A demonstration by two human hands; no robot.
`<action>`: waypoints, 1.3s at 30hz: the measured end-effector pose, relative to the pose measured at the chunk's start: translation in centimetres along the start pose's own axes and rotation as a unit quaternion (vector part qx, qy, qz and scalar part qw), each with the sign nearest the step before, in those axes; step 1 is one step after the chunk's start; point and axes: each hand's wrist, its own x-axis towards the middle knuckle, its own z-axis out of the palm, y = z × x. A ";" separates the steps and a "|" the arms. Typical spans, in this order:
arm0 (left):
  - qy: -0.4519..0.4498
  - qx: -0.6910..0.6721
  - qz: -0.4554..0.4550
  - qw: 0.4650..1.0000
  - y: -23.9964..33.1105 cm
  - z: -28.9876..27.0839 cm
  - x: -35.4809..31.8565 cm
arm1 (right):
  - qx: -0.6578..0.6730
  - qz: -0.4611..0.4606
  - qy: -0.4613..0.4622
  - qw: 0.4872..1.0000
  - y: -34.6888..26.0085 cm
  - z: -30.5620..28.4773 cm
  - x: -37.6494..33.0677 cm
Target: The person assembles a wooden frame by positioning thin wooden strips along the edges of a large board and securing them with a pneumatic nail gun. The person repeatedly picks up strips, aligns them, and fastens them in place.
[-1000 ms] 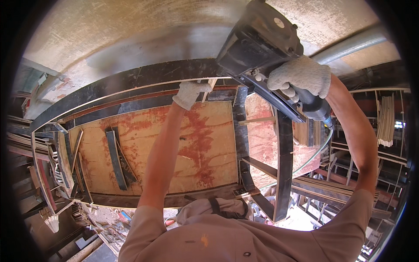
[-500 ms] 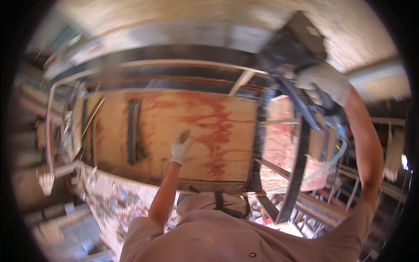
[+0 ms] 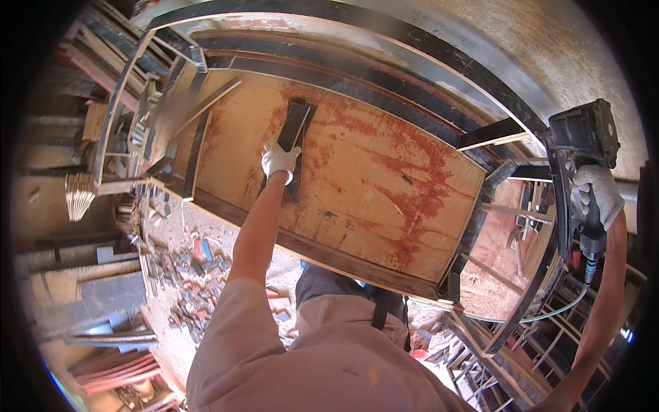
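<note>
My left hand, in a white glove, reaches over a dark wooden strip on a large tan panel. Its thumb is spread from the fingers, and the fingertips lie at the strip's edge; whether they touch it is hard to see. At the far right, my gloved right hand is closed around the handle of a black pneumatic nail gun. A pale air hose runs from the gun's lower end. The panel has reddish stains and lies beneath my left hand.
A dark-edged wooden frame arches around the panel's far side. Short wood offcuts litter the floor at left. Stacked boards stand farther left, and slatted frames lie at lower right. A hammer rests near the right-hand frame opening.
My left hand has moved from over the bare panel to the dark strip. The nail gun, still in my right hand, has swung lower and farther right. The view has turned.
</note>
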 end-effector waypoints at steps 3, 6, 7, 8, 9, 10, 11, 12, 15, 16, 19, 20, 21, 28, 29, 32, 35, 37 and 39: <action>-0.067 0.046 0.034 0.996 -0.3 0.4 3.8 | -0.006 0.012 0.005 1.000 -1.2 2.1 -0.5; -0.162 0.072 0.076 0.981 0.8 -1.2 6.5 | -0.049 0.031 0.032 0.998 -2.9 4.8 -2.5; -0.178 -0.014 0.117 0.977 0.6 -2.1 7.2 | -0.077 0.032 0.039 0.996 -3.4 5.3 -2.7; -0.190 -0.099 0.159 0.964 0.7 -3.6 8.2 | -0.081 0.065 0.046 0.994 -3.8 5.4 -2.9; -0.204 -0.182 0.204 0.940 1.7 -5.2 9.0 | -0.062 0.069 0.061 0.994 -2.9 5.2 -2.8; -0.298 -0.268 0.204 0.893 4.2 -8.1 9.4 | -0.040 0.075 0.079 0.993 -1.7 4.9 -2.8; -0.318 -0.360 0.219 0.849 5.5 -10.1 9.9 | -0.043 0.096 0.097 0.990 -3.0 6.2 -3.3; -0.339 -0.447 0.229 0.795 6.9 -11.8 10.2 | -0.071 0.128 0.122 0.982 -4.4 7.4 -3.9; -0.350 -0.565 0.286 0.690 10.0 -13.7 10.3 | -0.035 0.088 0.148 0.984 -4.1 8.9 -3.1; -0.360 -0.556 0.306 0.684 11.3 -13.4 10.5 | -0.031 0.059 0.149 0.987 -5.4 9.4 -4.7; -0.358 -0.532 0.310 0.702 15.4 -11.0 9.9 | -0.025 0.012 0.151 0.988 -4.7 10.0 -4.4; -0.346 -0.574 0.340 0.659 18.2 -9.5 7.8 | -0.030 0.022 0.168 0.985 -4.0 9.3 -5.1; -0.320 -0.610 0.361 0.629 19.1 -8.6 6.7 | -0.031 0.024 0.163 0.986 -3.3 9.4 -4.2; -0.363 -0.563 0.323 0.668 24.2 -3.8 7.8 | 0.043 0.018 0.160 0.986 -3.6 10.9 -5.8; -0.371 -0.547 0.320 0.679 24.0 -3.9 8.2 | 0.053 0.021 0.165 0.985 -3.0 11.2 -5.4; -0.378 -0.540 0.323 0.679 24.6 -4.5 7.7 | 0.136 -0.007 0.164 0.977 1.6 11.8 -5.6; -0.365 -0.547 0.326 0.679 24.8 -4.9 6.7 | 0.184 -0.061 0.178 0.965 6.0 15.4 -6.5; -0.370 -0.520 0.321 0.700 24.7 -4.8 6.6 | 0.179 -0.020 0.180 0.967 9.2 19.3 -6.6; -0.350 -0.532 0.346 0.689 24.3 -4.1 7.0 | 0.244 -0.047 0.130 0.960 9.2 23.3 -6.4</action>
